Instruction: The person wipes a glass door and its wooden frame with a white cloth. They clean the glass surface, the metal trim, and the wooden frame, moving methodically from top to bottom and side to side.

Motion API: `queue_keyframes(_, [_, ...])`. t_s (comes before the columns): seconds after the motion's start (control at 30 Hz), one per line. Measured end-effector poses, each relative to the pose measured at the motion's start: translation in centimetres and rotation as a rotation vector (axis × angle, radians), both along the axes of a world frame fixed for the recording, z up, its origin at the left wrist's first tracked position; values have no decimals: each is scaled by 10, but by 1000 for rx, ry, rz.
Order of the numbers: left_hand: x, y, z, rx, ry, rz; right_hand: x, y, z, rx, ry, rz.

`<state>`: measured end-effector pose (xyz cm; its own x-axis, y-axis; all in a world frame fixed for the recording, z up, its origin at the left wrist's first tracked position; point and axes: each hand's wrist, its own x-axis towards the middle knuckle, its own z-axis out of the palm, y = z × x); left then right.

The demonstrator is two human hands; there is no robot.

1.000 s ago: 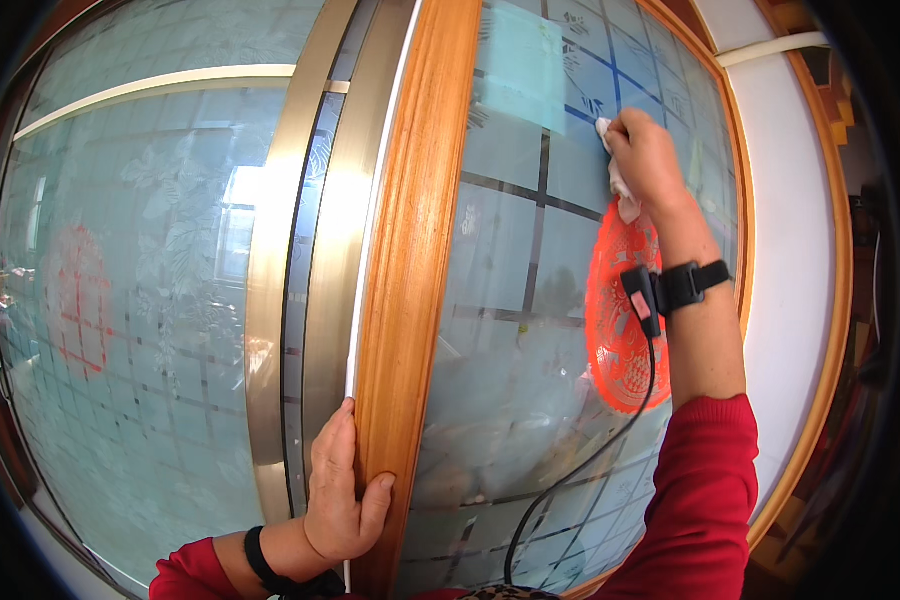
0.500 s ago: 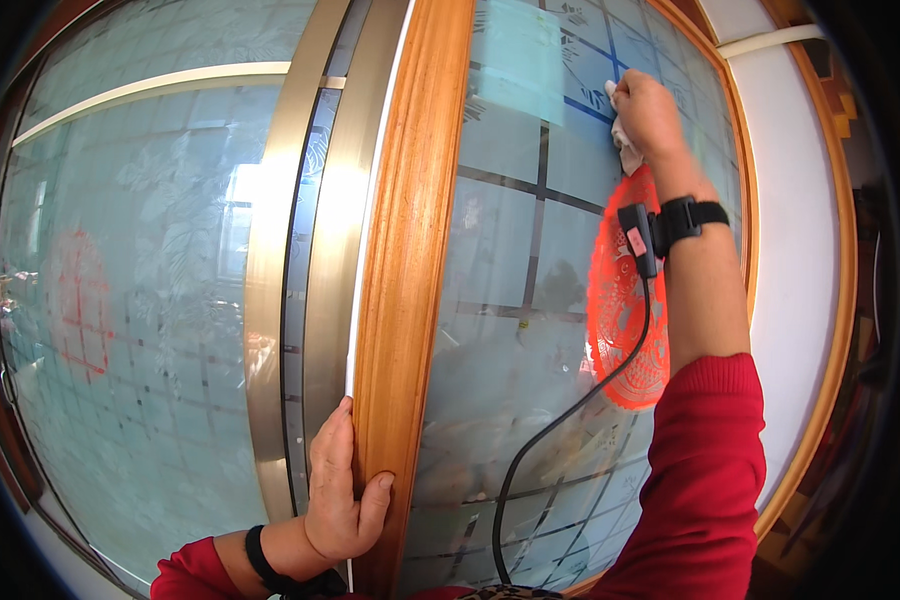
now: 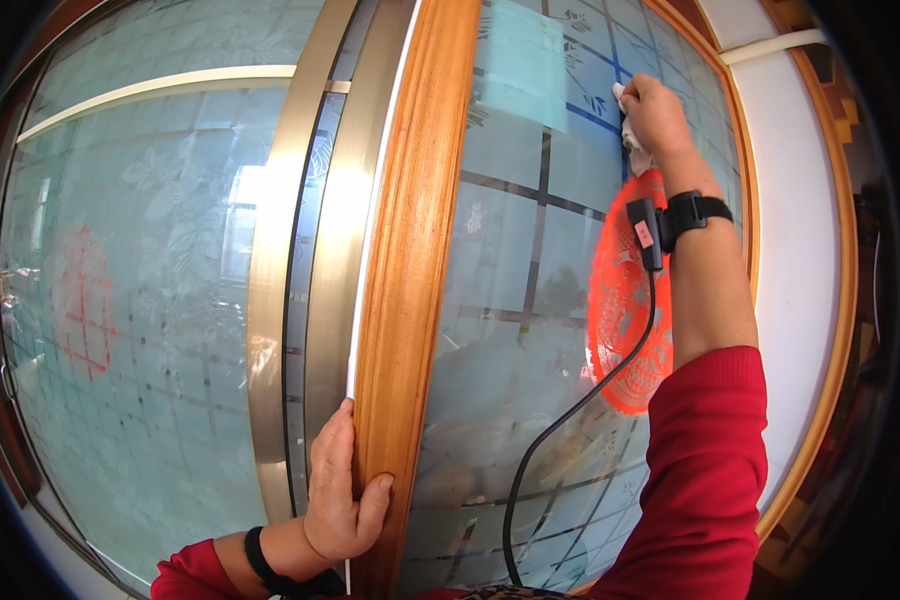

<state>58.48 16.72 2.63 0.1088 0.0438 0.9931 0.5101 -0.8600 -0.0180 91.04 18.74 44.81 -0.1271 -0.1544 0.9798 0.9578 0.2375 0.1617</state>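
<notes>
Right hand (image 3: 658, 118) pinching crumpled white cloth (image 3: 634, 150) toward glass pane's (image 3: 495, 245) upper right corner, at top of red oval decoration (image 3: 615, 300); cloth seems against glass, fist hides part. Left hand (image 3: 344, 495), thumb spread from straight fingers, low on wooden stile (image 3: 410, 270) along pane's left edge.

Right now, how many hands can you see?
2: the left hand on the wooden frame, and the right hand higher up, holding a white cloth.
</notes>
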Motion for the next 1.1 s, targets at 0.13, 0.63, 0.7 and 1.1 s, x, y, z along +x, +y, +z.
queue_keyframes(0.13, [0,1,0,16,1,1,14,3,-42,-42,-152,17])
queue_keyframes(0.63, [1,1,1,32,12,34,-2,9,-38,34,-228,-18])
queue_keyframes(0.7, [1,0,1,41,6,33,-3,12,-5,19,-129,-41])
queue_keyframes(1.1, [-2,4,0,31,-5,-54,75,26,60,-181,408,-637])
